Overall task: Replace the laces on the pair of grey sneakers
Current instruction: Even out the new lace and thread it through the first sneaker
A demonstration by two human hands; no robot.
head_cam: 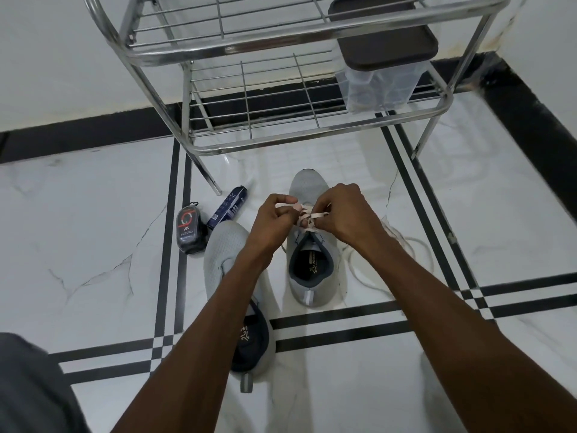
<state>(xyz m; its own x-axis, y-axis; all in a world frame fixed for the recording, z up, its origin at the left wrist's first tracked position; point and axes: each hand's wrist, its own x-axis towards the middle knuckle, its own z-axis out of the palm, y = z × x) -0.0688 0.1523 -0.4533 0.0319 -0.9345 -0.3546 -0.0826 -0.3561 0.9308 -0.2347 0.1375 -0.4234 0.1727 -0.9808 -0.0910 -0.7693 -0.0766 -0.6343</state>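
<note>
Two grey sneakers stand on the white marble floor, toes pointing away from me. Over the lace area of the right sneaker (315, 270) both hands meet. My left hand (274, 218) pinches a loop of the pale pink lace (307, 215). My right hand (342, 215) grips the same lace from the other side. The left sneaker (224, 254) lies closer to me, partly hidden under my left forearm, and shows no lace. A loose whitish lace (402, 248) curls on the floor to the right of the right sneaker.
A steel wire shoe rack (249, 132) stands just beyond the sneakers, holding a clear box with a dark lid (384, 51). A dark polish bottle (191, 229) and a navy tube (228, 207) lie left of the sneakers. Black skirting lines the walls.
</note>
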